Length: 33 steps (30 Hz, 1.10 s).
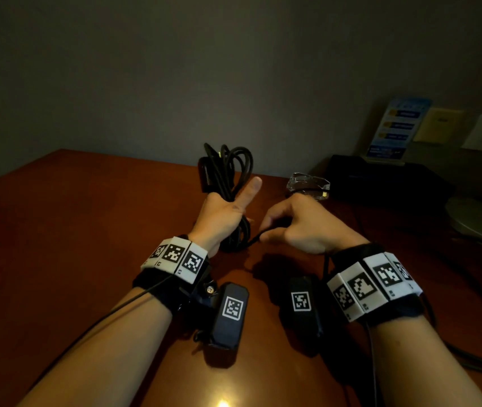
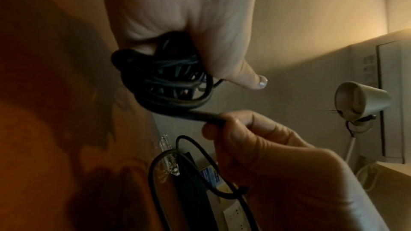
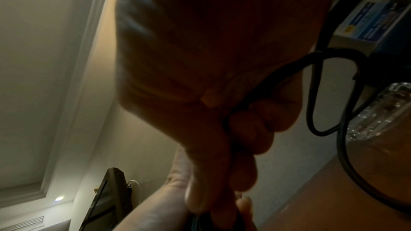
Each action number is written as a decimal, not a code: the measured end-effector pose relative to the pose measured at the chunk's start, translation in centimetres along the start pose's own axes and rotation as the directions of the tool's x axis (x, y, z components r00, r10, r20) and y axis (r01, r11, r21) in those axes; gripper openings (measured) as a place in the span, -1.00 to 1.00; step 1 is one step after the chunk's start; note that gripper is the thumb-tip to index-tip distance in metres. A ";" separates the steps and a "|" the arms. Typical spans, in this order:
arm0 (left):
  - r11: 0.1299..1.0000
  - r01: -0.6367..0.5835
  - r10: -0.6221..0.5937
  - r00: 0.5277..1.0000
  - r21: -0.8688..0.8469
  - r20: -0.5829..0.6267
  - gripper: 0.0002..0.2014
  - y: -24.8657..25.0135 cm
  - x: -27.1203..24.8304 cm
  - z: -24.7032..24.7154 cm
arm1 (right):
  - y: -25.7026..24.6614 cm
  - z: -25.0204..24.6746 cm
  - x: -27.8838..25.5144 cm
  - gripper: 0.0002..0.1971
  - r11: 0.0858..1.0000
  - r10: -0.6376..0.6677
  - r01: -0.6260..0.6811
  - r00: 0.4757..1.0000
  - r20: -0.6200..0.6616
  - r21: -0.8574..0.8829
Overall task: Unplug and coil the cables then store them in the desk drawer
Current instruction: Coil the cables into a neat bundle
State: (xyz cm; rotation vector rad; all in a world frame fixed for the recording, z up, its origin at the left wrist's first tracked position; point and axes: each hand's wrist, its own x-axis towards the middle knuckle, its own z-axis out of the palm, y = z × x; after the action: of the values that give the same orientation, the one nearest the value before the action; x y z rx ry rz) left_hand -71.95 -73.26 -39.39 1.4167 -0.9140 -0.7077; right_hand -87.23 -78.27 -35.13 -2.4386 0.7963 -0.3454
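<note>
Left hand (image 1: 219,217) grips the coiled cable (image 1: 228,168), right hand (image 1: 298,224) pinches its loose tail (image 2: 200,114) just beside; slack tension could spring loops loose or snag the glass ashtray (image 1: 308,185).

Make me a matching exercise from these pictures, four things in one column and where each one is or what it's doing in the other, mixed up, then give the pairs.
Things:
1. Left hand
2. Right hand
3. Clear faceted glass ashtray
4. Blue printed card in a clear stand

States:
A. Stands upright against the wall at the far right
B. Grips the black coiled cable bundle, thumb stuck out
C. Sits on the brown wooden desk beyond the right hand
D. Pinches the bundle's loose cable end

Pairs: 1-B, 2-D, 3-C, 4-A
</note>
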 end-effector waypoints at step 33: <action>0.979 0.202 -0.183 0.927 -0.024 0.327 -0.78 -0.2 0.4 -0.9 | 3.0 -1.3 -0.2 -0.83 0.972 0.127 0.041 0.734 -0.667 0.231</action>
State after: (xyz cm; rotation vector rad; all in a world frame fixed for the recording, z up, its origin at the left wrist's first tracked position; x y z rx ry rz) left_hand -70.93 -73.16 -39.44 1.3734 -1.0050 -1.1317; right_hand -89.28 -80.67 -35.82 -2.0455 1.0308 -1.2943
